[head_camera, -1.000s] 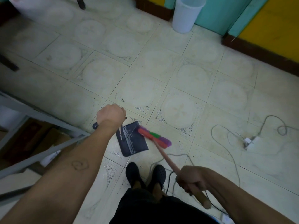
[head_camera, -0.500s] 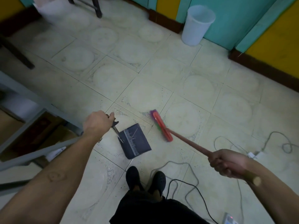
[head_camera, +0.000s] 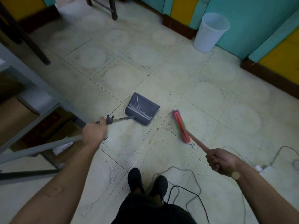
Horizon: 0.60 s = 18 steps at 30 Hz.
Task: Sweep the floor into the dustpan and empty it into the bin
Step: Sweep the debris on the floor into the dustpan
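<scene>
A dark grey dustpan [head_camera: 142, 109] on a long thin handle sits over the pale tiled floor [head_camera: 161, 75] in the middle of the view. My left hand [head_camera: 94, 132] is shut on that handle's near end. To the right lies a broom [head_camera: 181, 126] with a red head and purple-green bristles, apart from the pan. My right hand [head_camera: 221, 162] grips the broom's reddish wooden stick near its top. A white bin [head_camera: 210, 31] stands far right against the teal wall.
A grey metal table frame [head_camera: 40, 97] with cardboard boxes beneath it fills the left. Dark chair legs [head_camera: 111, 8] stand at the far side. Grey and black cables [head_camera: 186, 188] and a white plug [head_camera: 262, 168] lie around my black shoes [head_camera: 145, 183].
The dustpan has moved forward and away from my feet. The broom head has swung right, clear of the pan. The view has tipped up, so the bin sits lower in view.
</scene>
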Tool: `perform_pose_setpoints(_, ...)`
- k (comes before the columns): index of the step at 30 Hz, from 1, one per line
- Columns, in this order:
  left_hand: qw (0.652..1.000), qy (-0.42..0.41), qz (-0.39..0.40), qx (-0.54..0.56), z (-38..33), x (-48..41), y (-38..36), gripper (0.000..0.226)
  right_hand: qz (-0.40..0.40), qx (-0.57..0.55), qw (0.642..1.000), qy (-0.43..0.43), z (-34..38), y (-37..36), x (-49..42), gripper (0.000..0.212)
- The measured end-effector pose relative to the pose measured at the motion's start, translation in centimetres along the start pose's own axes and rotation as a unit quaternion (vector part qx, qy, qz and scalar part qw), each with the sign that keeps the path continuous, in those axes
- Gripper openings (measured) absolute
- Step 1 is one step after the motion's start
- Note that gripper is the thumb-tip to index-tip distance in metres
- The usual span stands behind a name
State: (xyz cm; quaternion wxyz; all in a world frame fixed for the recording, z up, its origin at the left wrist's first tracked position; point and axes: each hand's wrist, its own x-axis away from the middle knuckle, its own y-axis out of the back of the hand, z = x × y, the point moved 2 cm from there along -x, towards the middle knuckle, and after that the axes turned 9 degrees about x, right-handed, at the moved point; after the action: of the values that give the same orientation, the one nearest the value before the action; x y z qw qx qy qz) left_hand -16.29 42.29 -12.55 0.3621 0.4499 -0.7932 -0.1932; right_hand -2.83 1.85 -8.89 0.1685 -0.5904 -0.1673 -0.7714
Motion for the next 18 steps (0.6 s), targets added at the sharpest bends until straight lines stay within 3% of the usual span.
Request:
perform_pose_setpoints(5,0.995,0.069,0.065,0.008,2.6,0.1,-4.1,0.049,0.029,-0.01,0.999,-0.015,-0.7,-1.0,-0.6,0.02)
perform_pose_setpoints(8,0.982,0.152,0.109,0.006,6.3,-0.3,-6.1,0.059,0.027,0.01,0.999,-0.022,-0.8,-1.8,-0.6,0.024)
perform_pose_setpoints(11,0.966,0.218,0.12,0.065,8.8,-1.3,-6.5,0.057,0.031,0.041,0.999,-0.014,-0.9,-2.2,-0.6,0.023)
perform_pose_setpoints(14,0.975,0.181,0.108,0.07,6.1,-0.8,-4.8,0.059,0.042,0.048,0.998,-0.017,-0.9,-2.3,-0.8,0.015)
perform_pose_setpoints(18,0.993,0.106,0.021,0.055,1.2,-0.9,-2.6,0.053,0.09,-0.029,0.996,0.004,-0.2,-1.7,0.3,0.016)
